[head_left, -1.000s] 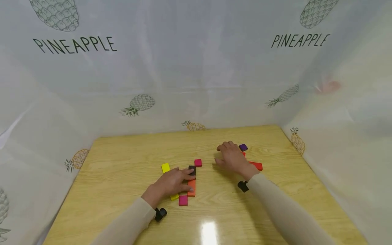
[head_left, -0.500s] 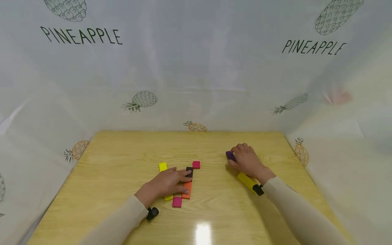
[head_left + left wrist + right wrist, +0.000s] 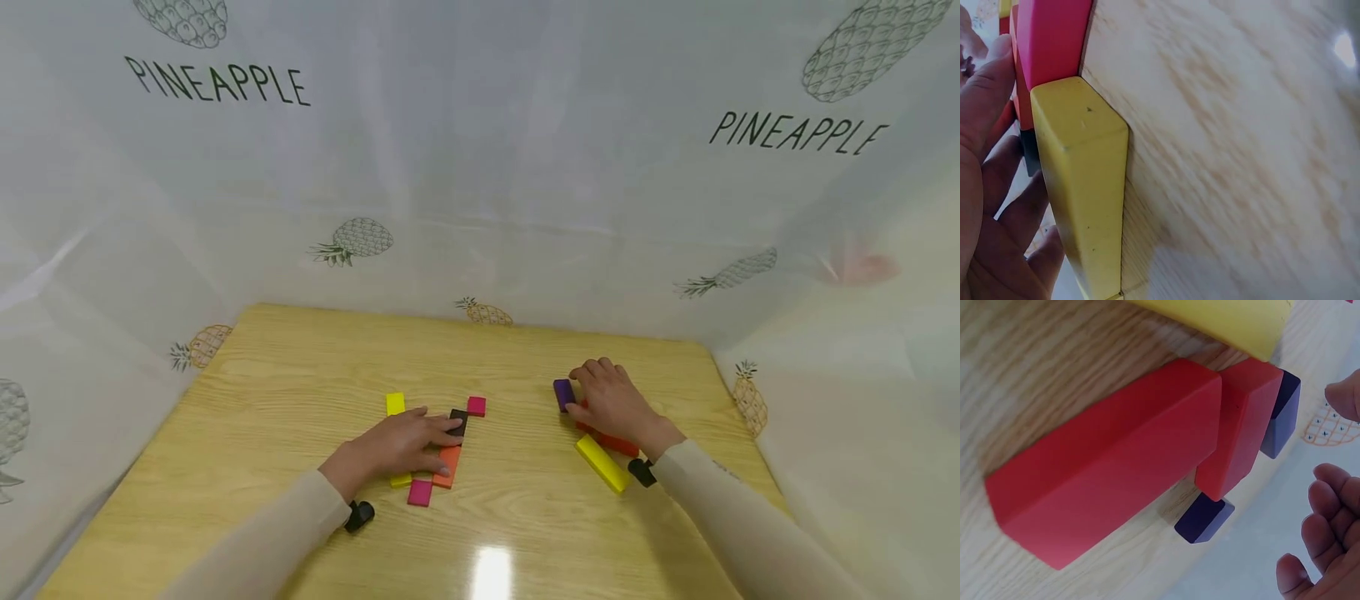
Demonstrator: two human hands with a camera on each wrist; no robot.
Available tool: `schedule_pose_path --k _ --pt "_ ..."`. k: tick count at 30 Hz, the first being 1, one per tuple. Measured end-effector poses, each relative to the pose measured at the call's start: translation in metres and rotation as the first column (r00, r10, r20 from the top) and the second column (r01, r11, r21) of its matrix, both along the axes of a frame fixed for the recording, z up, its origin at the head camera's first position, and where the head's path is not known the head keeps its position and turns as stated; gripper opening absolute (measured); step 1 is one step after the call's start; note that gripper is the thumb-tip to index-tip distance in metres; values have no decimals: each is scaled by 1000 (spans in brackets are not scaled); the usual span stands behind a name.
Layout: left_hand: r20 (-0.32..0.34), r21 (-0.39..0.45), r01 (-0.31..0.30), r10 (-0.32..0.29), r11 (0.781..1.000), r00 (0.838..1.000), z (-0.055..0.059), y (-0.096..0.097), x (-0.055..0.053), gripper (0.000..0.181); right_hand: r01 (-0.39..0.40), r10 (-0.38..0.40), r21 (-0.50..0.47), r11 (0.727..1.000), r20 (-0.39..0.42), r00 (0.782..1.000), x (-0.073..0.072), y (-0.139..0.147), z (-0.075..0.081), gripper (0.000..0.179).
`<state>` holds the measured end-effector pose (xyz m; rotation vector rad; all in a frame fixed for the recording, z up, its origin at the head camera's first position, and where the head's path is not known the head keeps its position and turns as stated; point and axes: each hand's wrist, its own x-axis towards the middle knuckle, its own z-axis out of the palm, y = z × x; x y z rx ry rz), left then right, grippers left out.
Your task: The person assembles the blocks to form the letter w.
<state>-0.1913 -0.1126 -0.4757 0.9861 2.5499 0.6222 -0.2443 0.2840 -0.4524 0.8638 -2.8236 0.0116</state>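
My left hand (image 3: 401, 442) lies over a cluster of flat blocks, its fingers spread across a black block (image 3: 458, 422) and an orange block (image 3: 447, 465). Partly beneath it runs a yellow strip (image 3: 395, 403), with a pink square (image 3: 419, 493) by its near end. In the left wrist view the yellow block (image 3: 1091, 187) stands close to the palm. My right hand (image 3: 615, 400) hovers at a second group, thumb and fingertips near a purple block (image 3: 564, 395). The right wrist view has its loosely bent fingers (image 3: 1322, 544) apart from two red blocks (image 3: 1104, 462) and two purple ones.
Left of the right wrist, a yellow block (image 3: 603, 464) lies slanted beside a red block (image 3: 618, 443). Another pink square (image 3: 476, 406) touches the black block's far corner. A pineapple-print sheet (image 3: 480, 208) rises behind the wooden table (image 3: 322, 350) and at both sides.
My right hand has shifted right. The purple block, partly covered by its fingers half a second ago, now shows more fully. The right-hand yellow block came into sight. My left hand stays on its cluster.
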Motion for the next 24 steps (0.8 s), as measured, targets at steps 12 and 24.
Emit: schedule_pose_path --k 12,24 --pt "-9 -12 13 -13 1000 1000 -1 3 2 60 16 -16 27 1000 13 1000 0 -4 -2 57" --pt "-34 -26 28 -29 999 999 -6 3 -2 60 27 -28 74 997 14 1000 -1 3 -5 59"
